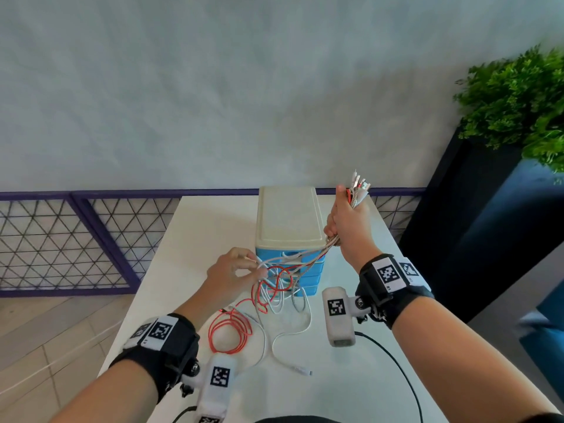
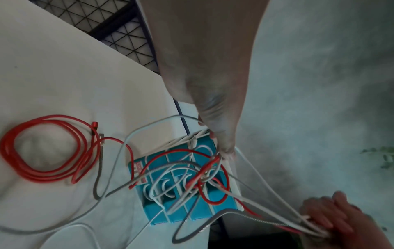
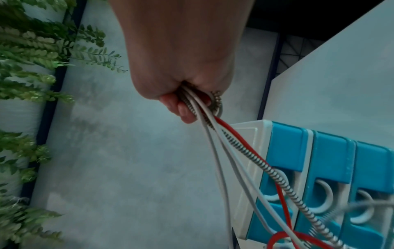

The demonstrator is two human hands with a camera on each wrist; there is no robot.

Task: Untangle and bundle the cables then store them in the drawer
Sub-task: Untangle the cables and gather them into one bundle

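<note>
The right hand (image 1: 346,218) is raised above the white table (image 1: 351,377), forearm slanting up and fist closed round a gathered bunch of cables (image 1: 285,282); their plug ends (image 1: 360,184) fan out above the thumb side, and the strands leave the bottom of the fist toward the tangle. In the right wrist view the curled fingers (image 3: 183,109) wrap two smooth white leads, a glossy red one and a braided black-and-white lead with a ribbed, spiral look.

The left hand (image 1: 233,276) sits lower, palm turned down and wrist level, in front of the drawer unit (image 1: 290,221). Its fingertips (image 2: 226,151) pinch thin white strands at the top of the knot, the rest of the fingers loosely bent (the exact strand count in the pinch cannot be told).

The tangle hangs between the two hands, looping across the blue drawer fronts (image 2: 192,202), which have smooth moulded plastic faces with arched white handles; all appear closed. The unit is a boxy tower with a cream, round-cornered top. On the table nearer the person lies a red cable coil (image 1: 230,332) wound in several flat rings, and a white lead (image 1: 290,352) trails from the knot to a small plug near the table's middle.
</note>
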